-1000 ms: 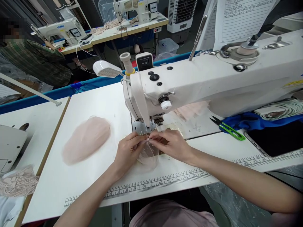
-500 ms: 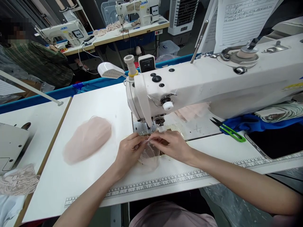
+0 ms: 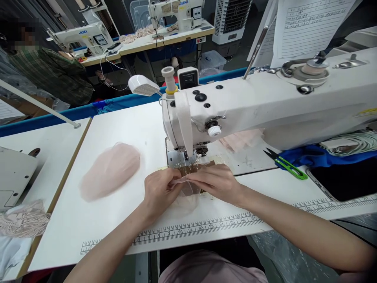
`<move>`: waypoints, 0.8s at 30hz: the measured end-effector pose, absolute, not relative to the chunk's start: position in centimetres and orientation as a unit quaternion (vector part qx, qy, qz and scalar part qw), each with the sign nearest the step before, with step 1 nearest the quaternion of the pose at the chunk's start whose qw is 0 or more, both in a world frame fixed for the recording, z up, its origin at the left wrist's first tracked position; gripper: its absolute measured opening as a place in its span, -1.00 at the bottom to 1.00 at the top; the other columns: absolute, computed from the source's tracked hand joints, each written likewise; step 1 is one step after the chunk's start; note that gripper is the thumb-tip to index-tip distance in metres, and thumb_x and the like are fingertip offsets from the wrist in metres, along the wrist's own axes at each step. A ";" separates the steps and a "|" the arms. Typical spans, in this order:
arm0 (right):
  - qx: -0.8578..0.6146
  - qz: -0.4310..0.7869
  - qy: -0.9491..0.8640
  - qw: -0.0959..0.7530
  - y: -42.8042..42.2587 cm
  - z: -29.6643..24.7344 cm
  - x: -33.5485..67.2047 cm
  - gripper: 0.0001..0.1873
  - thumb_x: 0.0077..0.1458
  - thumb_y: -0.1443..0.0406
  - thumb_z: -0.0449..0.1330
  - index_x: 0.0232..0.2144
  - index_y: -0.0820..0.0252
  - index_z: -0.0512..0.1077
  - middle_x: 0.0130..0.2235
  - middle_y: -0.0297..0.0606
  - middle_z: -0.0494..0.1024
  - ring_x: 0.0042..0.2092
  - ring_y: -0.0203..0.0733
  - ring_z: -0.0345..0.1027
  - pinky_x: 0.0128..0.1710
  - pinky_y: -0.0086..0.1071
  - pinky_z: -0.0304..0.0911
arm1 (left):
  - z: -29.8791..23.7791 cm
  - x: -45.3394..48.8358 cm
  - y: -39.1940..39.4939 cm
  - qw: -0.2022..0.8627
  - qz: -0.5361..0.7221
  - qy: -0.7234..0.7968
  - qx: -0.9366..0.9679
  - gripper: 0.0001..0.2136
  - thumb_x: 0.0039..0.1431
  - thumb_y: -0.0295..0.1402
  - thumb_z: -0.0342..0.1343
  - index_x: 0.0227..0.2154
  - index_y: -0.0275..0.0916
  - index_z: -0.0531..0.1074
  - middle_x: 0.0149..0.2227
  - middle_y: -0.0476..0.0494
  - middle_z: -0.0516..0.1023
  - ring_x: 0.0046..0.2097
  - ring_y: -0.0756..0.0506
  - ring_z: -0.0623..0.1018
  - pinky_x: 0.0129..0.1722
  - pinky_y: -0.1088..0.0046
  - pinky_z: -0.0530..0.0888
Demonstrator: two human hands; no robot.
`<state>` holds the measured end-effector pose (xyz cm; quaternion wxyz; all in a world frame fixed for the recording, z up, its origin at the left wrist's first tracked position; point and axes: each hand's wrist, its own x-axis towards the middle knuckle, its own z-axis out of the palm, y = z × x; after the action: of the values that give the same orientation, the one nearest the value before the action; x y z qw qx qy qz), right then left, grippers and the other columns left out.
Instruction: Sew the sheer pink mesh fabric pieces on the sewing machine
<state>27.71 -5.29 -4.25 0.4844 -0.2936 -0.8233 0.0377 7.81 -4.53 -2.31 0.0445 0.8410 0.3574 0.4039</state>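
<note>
A sheer pale pink piece of fabric (image 3: 188,198) hangs between my hands, in front of the sewing machine (image 3: 191,118). My left hand (image 3: 161,192) pinches its folded upper edge from the left. From the right, my right hand (image 3: 219,182) pinches the same edge, fingers pressed together. The fold stretches across the short gap between my fingertips. Both hands are just before the presser foot (image 3: 186,156), and the fabric is apart from it. Under the hands lies a brown patch (image 3: 191,169) with yellowish edging on the machine bed.
A heap of pink sheer fabric (image 3: 110,171) lies on the table at left. More pink fabric (image 3: 243,139) sits behind the needle area. Green thread snips (image 3: 290,165), a blue cloth (image 3: 312,155) and a phone (image 3: 344,177) are at right. A co-worker (image 3: 50,74) sits at far left.
My hands have moved slightly apart, and the pinched fabric edge now shows as a longer fold between them. The camera view has shifted slightly.
</note>
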 end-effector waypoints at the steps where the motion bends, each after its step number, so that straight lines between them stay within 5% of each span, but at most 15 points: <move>1: -0.284 0.006 -0.830 0.481 -5.3 -4.2 27.9 -0.88 0.18 0.42 0.20 -0.20 0.20 0.47 -0.44 -0.40 0.58 -0.47 -0.42 0.42 -0.49 -0.55 0.35 | -2.3 7.8 -4.6 0.047 0.407 0.354 0.841 -0.90 0.16 -0.41 0.18 -0.38 -0.22 0.34 -0.64 0.16 0.33 -0.64 0.11 0.26 -0.61 0.61 0.21; 4: -0.242 -0.077 -0.846 0.469 -5.3 -3.7 28.3 -0.87 0.11 0.45 0.26 -0.25 0.25 0.49 -0.49 -0.41 0.55 -0.50 -0.42 0.38 -0.54 -0.53 0.30 | -2.2 7.9 -4.8 0.067 0.402 0.322 0.855 -0.82 0.19 -0.45 0.15 -0.15 -0.23 0.39 -0.69 0.21 0.26 -0.64 0.10 0.27 -0.57 0.61 0.26; 7: -0.194 -0.143 -0.856 0.457 -5.4 -2.9 28.7 -0.94 0.11 0.45 0.26 -0.33 0.26 0.51 -0.54 -0.42 0.52 -0.51 -0.43 0.36 -0.54 -0.51 0.28 | -2.1 7.9 -4.8 0.073 0.393 0.267 0.877 -0.74 0.21 -0.51 0.12 -0.04 -0.20 0.41 -0.64 0.17 0.39 -0.60 0.10 0.35 -0.51 0.60 0.32; 10: -0.167 -0.196 -0.855 0.450 -5.5 -2.1 28.8 -0.91 0.11 0.44 0.27 -0.41 0.20 0.53 -0.57 -0.47 0.49 -0.54 -0.47 0.32 -0.57 -0.52 0.25 | -2.0 7.9 -4.9 0.077 0.393 0.249 0.882 -0.77 0.21 -0.48 0.14 -0.08 -0.19 0.44 -0.54 0.10 0.52 -0.57 0.11 0.42 -0.49 0.60 0.35; 18: -0.140 -0.229 -0.857 0.440 -5.7 -1.3 29.0 -0.96 0.02 0.45 0.33 -0.41 0.27 0.55 -0.56 -0.44 0.48 -0.53 -0.47 0.30 -0.57 -0.49 0.20 | -1.7 8.1 -5.6 0.046 0.408 0.276 0.869 -0.82 0.19 -0.51 0.13 -0.16 -0.22 0.48 -0.59 0.08 0.51 -0.58 0.09 0.43 -0.53 0.57 0.31; 24: -0.174 -0.150 -0.864 0.447 -5.8 -2.2 28.9 -0.91 0.13 0.48 0.22 -0.37 0.29 0.52 -0.61 -0.46 0.44 -0.59 -0.46 0.24 -0.61 -0.47 0.07 | -0.7 8.0 -6.0 0.279 0.219 0.379 0.855 -0.85 0.22 -0.37 0.10 -0.43 -0.19 0.52 -0.60 0.08 0.49 -0.59 0.09 0.37 -0.57 0.59 0.27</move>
<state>28.92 -5.78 -2.24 0.4472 -0.1743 -0.8644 -0.1500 8.01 -5.98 -0.67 0.2793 0.8548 0.3786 0.2191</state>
